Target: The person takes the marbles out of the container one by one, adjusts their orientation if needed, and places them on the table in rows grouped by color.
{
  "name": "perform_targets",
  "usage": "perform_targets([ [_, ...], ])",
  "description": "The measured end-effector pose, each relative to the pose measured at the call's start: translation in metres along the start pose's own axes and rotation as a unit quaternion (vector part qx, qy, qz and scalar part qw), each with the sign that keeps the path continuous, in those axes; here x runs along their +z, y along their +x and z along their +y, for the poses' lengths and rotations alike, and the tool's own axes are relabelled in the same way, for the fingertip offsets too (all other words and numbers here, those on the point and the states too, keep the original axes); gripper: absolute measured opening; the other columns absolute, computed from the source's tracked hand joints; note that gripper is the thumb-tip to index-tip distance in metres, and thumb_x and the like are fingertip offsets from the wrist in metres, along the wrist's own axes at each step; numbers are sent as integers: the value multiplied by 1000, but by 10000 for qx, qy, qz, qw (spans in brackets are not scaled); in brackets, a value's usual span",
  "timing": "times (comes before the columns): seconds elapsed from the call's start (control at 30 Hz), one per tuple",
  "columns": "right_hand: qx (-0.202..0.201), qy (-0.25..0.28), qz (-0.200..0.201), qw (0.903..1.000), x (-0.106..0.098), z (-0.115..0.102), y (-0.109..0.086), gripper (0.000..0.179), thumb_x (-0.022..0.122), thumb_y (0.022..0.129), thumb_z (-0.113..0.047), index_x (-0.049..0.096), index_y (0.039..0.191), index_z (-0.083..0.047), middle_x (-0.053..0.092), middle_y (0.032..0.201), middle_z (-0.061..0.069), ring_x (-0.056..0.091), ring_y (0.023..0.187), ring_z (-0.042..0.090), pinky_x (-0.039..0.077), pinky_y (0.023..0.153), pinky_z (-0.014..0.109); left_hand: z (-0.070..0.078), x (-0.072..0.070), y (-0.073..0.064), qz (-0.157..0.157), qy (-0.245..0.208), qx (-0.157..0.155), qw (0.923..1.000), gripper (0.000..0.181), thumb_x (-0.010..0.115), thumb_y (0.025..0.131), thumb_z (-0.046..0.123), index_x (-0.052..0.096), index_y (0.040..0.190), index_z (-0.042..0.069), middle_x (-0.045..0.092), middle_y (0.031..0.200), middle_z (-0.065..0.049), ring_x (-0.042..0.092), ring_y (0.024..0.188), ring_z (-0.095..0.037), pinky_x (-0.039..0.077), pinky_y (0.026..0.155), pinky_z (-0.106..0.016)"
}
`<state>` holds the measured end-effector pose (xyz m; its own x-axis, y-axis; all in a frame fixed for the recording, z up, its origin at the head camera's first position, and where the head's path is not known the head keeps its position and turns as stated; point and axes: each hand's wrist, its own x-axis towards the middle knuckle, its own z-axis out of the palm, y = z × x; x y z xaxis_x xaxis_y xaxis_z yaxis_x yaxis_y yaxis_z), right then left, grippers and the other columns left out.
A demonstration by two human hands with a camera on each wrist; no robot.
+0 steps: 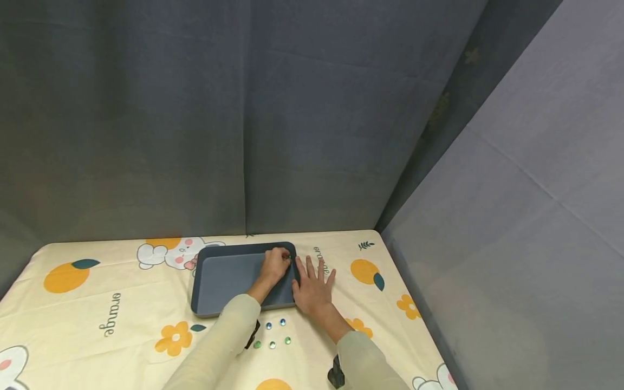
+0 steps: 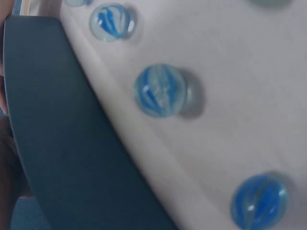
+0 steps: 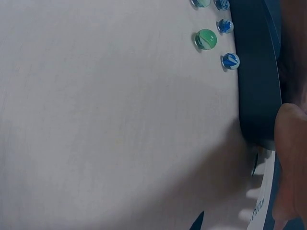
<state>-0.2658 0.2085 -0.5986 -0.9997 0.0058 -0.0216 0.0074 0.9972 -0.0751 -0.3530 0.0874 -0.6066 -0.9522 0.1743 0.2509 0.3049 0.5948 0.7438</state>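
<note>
A dark grey rectangular tray (image 1: 229,281) lies on the table. My left hand (image 1: 275,264) reaches into its far right corner, fingers curled, pinching what looks like a small greenish marble (image 1: 289,257), mostly hidden by the fingertips. Spread fingers of my right hand (image 1: 313,291) rest at the tray's right rim, the palm down. Several glass marbles lie on the cloth along the tray's near side. Among them are a blue-swirled marble (image 2: 160,90), a deeper blue one (image 2: 259,201) and a green one (image 3: 206,39). In the left wrist view, the tray's outer wall (image 2: 62,120) hides most of the hand.
A cream cloth (image 1: 136,309) printed with oranges, flowers and rabbits covers the table. Behind it hangs a dark grey curtain (image 1: 195,162), and a lighter grey panel (image 1: 526,216) borders the right side. The left sleeve (image 1: 219,336) passes beside the marbles.
</note>
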Motion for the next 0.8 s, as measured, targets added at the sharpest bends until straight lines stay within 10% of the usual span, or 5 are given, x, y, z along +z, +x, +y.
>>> perform_targets([
  [0.8, -16, -43, -18, 10000, -1, 1, -1, 62, 39, 104, -46, 21, 160, -28, 23, 164, 7, 13, 148, 42, 11, 109, 73, -1, 7, 0, -284, 321, -75, 9991, 10, 76, 83, -4, 71, 90, 1, 69, 81, -7, 66, 76, -22, 55, 69, -39],
])
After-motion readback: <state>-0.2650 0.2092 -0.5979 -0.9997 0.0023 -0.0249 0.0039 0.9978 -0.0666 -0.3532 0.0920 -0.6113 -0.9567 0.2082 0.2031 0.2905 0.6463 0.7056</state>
